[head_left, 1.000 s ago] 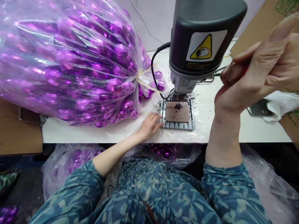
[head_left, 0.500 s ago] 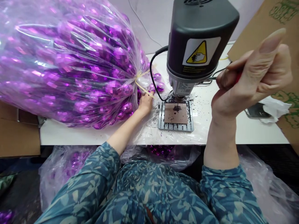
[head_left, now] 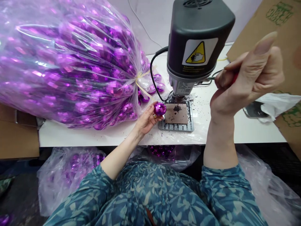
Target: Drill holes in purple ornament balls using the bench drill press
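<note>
My left hand (head_left: pixel 148 118) holds a shiny purple faceted ball (head_left: pixel 160 108) between thumb and fingers, at the left edge of the drill press base plate (head_left: pixel 176 128). My right hand (head_left: pixel 249 75) is closed round the red-gripped lever (head_left: pixel 235 77) on the right side of the drill press (head_left: pixel 199 40). Most of that grip is hidden by the fingers. Under the drill head, a brown square board (head_left: pixel 172 117) with a small dark hole lies on the base plate, with dark shavings heaped on it. The drill tip itself is hard to make out.
A big clear bag (head_left: pixel 94 69) of purple balls, tied with a yellow band, fills the left of the table (head_left: pixel 258 131). A few loose balls (head_left: pixel 160 87) lie behind its neck. At right are a phone (head_left: pixel 255 110), white tissue (head_left: pixel 272 105) and a cardboard box (head_left: pixel 254 40).
My left hand has come back from the loose balls by the bag's neck, toward me and the base plate, now with a purple ball in it. My right hand stays on the lever.
</note>
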The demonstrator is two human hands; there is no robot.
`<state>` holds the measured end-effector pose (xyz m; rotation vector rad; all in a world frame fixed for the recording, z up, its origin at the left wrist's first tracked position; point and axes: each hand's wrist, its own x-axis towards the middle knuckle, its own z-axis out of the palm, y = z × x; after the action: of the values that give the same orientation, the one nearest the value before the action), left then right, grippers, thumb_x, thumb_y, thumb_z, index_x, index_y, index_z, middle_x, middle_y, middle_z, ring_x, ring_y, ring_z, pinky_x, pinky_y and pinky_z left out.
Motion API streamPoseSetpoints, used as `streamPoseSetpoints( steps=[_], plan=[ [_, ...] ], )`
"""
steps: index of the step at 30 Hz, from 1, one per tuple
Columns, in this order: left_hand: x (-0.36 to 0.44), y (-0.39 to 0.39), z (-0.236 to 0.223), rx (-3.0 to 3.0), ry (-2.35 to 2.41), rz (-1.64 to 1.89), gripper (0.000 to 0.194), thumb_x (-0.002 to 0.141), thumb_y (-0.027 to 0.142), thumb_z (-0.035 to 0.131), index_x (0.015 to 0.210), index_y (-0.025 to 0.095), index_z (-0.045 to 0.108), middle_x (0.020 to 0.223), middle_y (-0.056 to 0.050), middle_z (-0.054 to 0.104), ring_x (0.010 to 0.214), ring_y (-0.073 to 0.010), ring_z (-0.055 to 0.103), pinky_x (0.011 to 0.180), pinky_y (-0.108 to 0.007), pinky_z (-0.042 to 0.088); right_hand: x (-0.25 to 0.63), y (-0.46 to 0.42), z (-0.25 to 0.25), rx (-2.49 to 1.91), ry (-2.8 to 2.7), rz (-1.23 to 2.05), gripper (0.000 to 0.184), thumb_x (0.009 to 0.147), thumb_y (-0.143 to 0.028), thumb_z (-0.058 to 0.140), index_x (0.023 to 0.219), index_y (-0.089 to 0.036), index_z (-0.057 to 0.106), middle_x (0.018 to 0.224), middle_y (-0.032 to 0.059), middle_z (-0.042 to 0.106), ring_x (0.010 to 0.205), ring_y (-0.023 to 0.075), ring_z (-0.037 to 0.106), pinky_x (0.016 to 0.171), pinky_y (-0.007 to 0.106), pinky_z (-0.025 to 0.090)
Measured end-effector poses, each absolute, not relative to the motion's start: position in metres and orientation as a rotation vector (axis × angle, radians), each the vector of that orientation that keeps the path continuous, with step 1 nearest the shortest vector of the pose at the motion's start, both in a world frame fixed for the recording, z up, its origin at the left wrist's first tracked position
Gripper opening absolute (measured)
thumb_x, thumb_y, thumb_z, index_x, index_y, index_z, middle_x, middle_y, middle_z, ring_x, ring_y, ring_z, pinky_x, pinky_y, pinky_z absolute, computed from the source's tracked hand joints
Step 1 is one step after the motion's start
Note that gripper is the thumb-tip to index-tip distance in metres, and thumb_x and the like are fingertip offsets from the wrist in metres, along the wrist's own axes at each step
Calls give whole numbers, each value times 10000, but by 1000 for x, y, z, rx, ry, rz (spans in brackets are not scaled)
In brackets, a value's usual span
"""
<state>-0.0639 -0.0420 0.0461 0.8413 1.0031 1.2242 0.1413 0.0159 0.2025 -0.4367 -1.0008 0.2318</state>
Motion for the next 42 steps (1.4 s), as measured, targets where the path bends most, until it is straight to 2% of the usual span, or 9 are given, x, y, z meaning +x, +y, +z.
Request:
streamPoseSetpoints(
  steps=[5, 9, 12, 16, 22, 24, 28, 32, 42],
  plan=[
    [-51, -45, 40, 808, 933, 1092, 593, 859, 668, 807, 1212, 207, 685, 1130, -119, 798, 855, -205, 769, 794, -356, 637, 142, 11, 203, -445, -1019, 274, 507, 924, -514, 611, 614, -127, 508, 503, -65, 399, 417, -27, 391, 446, 198, 238],
    [-44, -47, 41, 956, 982, 1164, 673, 769, 533, 931, 1296, 225, 648, 1264, -110, 766, 992, -230, 775, 850, -365, 640, 142, 9, 204, -498, -1031, 251, 544, 901, -568, 591, 608, -124, 480, 497, -69, 383, 423, -41, 403, 450, 169, 243],
    [-42, -48, 45, 959, 954, 1156, 732, 815, 595, 882, 1382, 251, 573, 1206, -97, 771, 936, -231, 791, 870, -418, 654, 141, 8, 206, -509, -1029, 265, 568, 854, -628, 605, 603, -136, 470, 488, -71, 368, 410, -25, 386, 443, 194, 244],
    [-42, -47, 47, 846, 906, 1134, 733, 804, 685, 859, 1344, 284, 568, 1099, -54, 775, 857, -224, 798, 885, -458, 664, 140, 7, 208, -495, -1019, 292, 574, 825, -650, 623, 596, -149, 464, 476, -72, 363, 399, -10, 361, 438, 227, 228],
    [-41, -34, 40, 931, 1005, 1204, 547, 993, 677, 635, 1419, 335, 635, 1275, -93, 751, 1001, -246, 774, 865, -434, 655, 139, 8, 207, -494, -1020, 279, 553, 824, -650, 616, 602, -166, 468, 482, -66, 342, 393, 5, 345, 424, 253, 225],
    [-40, -29, 37, 971, 1031, 1236, 561, 955, 637, 715, 1408, 312, 653, 1298, -93, 751, 1079, -252, 759, 905, -426, 645, 140, 9, 205, -484, -1024, 262, 544, 847, -639, 605, 607, -171, 468, 484, -65, 332, 391, 4, 332, 418, 261, 216],
    [-37, -20, 29, 1043, 1082, 1308, 655, 744, 529, 953, 1265, 216, 708, 1225, -91, 784, 1168, -249, 737, 1086, -430, 579, 143, 12, 202, -506, -1065, 235, 545, 901, -636, 559, 624, -174, 479, 496, -66, 338, 406, -12, 339, 426, 232, 245],
    [-34, -12, 21, 1059, 1091, 1344, 700, 603, 480, 1035, 1153, 188, 716, 1180, -94, 797, 1130, -251, 750, 1087, -425, 578, 144, 14, 201, -470, -1053, 262, 529, 899, -621, 593, 623, -180, 494, 494, -71, 329, 405, -8, 350, 433, 247, 243],
    [-29, 4, 13, 1280, 1146, 1315, 643, 676, 401, 991, 1222, 187, 728, 1119, -80, 799, 1030, -238, 752, 976, -380, 591, 143, 8, 202, -482, -1082, 251, 529, 936, -575, 554, 629, -155, 458, 506, -62, 283, 429, -29, 348, 474, 204, 246]
  ],
)
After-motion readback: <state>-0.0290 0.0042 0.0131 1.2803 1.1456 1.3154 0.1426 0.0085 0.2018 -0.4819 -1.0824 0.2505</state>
